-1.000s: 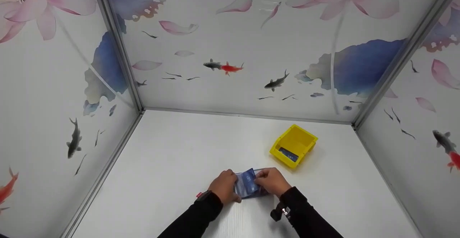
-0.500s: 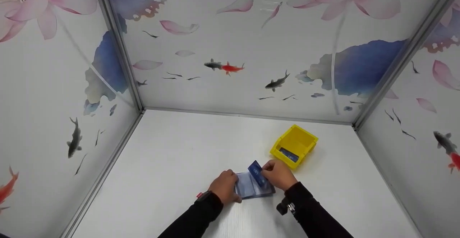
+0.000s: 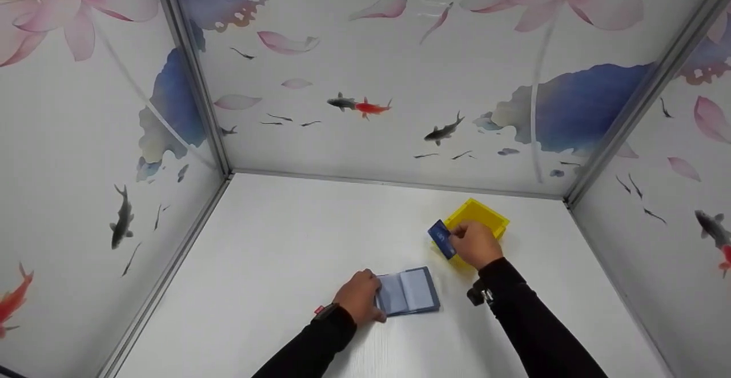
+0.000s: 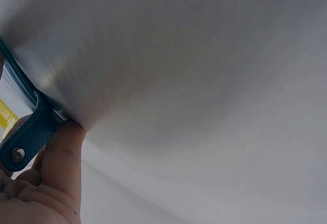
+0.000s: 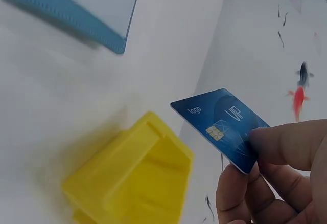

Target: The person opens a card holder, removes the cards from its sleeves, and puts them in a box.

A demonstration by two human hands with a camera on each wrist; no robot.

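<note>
Between thumb and fingers, my right hand [image 3: 477,243] pinches a blue card [image 5: 217,124] printed "VIP" and "logo", with a gold chip. In the head view the card overlaps the front of a yellow bin [image 3: 478,213]. My left hand [image 3: 358,296] grips the left edge of a blue card holder [image 3: 435,295], which lies spread on the table with clear plastic sleeves showing. The left wrist view shows the holder's strap [image 4: 31,137] with a metal snap, beside the thumb and fingers.
A white table [image 3: 297,235] lies under everything, enclosed by a back wall [image 3: 320,149] and side walls with printed lotus flowers and fish. Grey metal strips [image 3: 377,183] edge the table. A watch [image 3: 328,310] sits on the left wrist.
My right hand has drawn the blue card up out of the card holder and carried it back and right to the yellow bin. The left hand stays on the holder.
</note>
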